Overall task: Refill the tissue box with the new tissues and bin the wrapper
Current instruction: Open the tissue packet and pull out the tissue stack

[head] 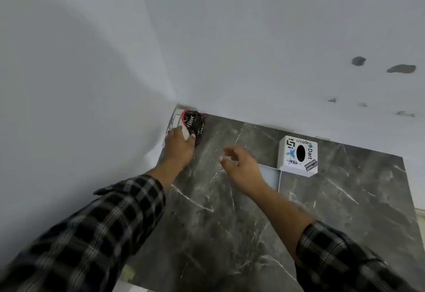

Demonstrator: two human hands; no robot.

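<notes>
A white tissue box cover with stickers and a dark oval slot stands at the back of the dark marble table. A flat white tray-like piece lies just left of it, partly hidden by my right hand. In the back left corner lies a white packet with a black and red Dove wrapper on it. My left hand rests on this packet, fingers touching the wrapper's edge. My right hand hovers over the table's middle, fingers apart and holding nothing.
White walls meet at the corner behind the packet and run along the table's left and back edges. The right wall has a few grey chipped marks. The table's right edge drops off beyond the box.
</notes>
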